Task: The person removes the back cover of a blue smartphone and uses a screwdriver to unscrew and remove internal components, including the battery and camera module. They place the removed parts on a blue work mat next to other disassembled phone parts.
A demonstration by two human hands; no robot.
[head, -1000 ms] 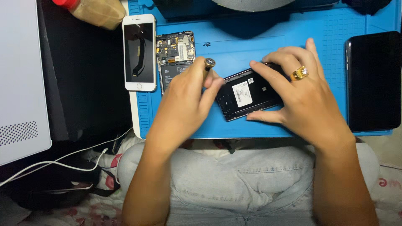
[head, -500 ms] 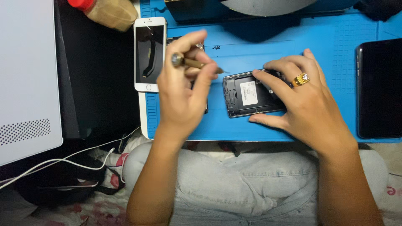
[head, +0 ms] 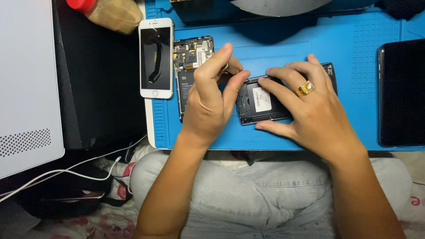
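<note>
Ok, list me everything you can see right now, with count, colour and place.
Work mat: one, blue, across the top.
Opened phone: one, black with a white label, mid-mat under the right hand.
Stripped phone: one, bare circuit board showing, left part of the mat.
White phone: one, dark screen, off the mat's left edge.
Dark phone: one, black, right edge.
Bottle: one, tan with a red cap, top left.
White case: one, far left.
Cables: white, lower left.
Left hand: raised, fingers pinching something small and metallic.
Right hand: gold ring, pressing on the opened phone.
</note>
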